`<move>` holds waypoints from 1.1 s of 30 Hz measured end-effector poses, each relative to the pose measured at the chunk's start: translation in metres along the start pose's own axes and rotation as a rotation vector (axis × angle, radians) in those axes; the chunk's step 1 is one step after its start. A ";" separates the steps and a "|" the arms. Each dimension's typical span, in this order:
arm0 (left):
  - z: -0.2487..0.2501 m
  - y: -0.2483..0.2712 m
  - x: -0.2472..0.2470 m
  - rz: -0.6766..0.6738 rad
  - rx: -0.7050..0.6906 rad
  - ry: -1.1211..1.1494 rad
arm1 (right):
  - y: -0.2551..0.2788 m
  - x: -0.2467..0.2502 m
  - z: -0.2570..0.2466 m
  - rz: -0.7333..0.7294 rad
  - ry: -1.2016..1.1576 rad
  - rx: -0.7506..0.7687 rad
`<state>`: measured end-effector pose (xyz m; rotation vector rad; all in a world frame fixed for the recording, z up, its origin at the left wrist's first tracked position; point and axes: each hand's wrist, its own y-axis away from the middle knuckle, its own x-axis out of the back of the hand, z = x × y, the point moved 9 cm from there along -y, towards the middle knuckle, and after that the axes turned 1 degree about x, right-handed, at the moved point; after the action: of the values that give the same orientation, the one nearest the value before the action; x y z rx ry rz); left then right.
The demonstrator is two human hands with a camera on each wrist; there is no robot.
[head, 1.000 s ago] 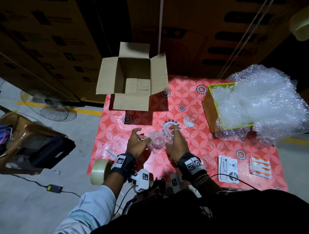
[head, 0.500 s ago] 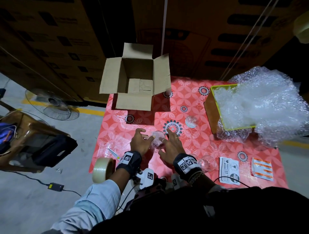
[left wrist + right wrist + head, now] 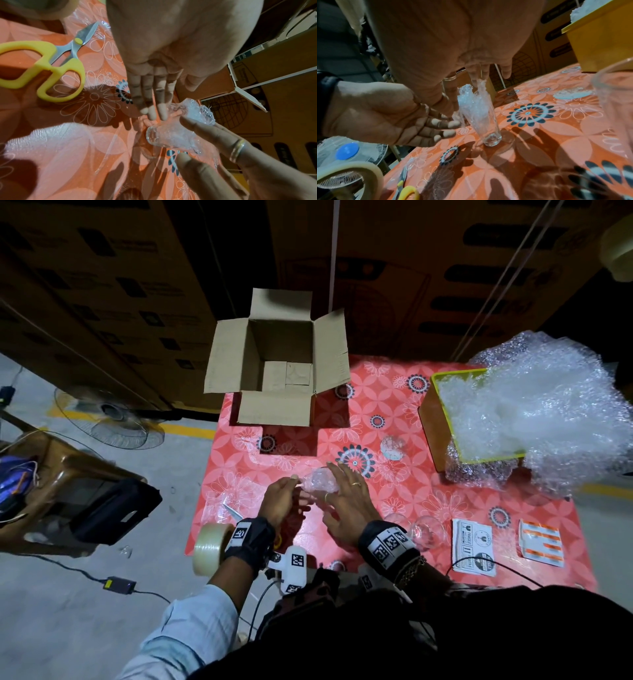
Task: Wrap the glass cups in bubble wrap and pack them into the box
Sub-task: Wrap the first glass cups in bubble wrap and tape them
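Red floral tablecloth (image 3: 428, 501) on table; big cartons behind, fan (image 3: 109, 419) on floor at 9. Open box (image 3: 274, 405) at 12. Glass cup (image 3: 320, 481) w/ bubble wrap stands betw. both hands. Left hand (image 3: 279, 503) at its 9, right hand (image 3: 346, 501) at 3; fingers straight, touching wrap, not clasping.

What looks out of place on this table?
The clear roll of packing tape stands on its edge at the near left corner of the red flowered table and seems to overhang it; it might roll off.
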<state>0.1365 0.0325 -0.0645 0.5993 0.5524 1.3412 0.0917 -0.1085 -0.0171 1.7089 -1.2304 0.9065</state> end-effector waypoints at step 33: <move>0.019 0.002 -0.012 0.053 -0.093 -0.028 | -0.010 0.006 0.014 0.027 0.029 -0.213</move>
<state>0.1460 0.0191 -0.0495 0.5595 0.4517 1.3979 0.1042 -0.1217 -0.0199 1.5089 -1.2854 0.7834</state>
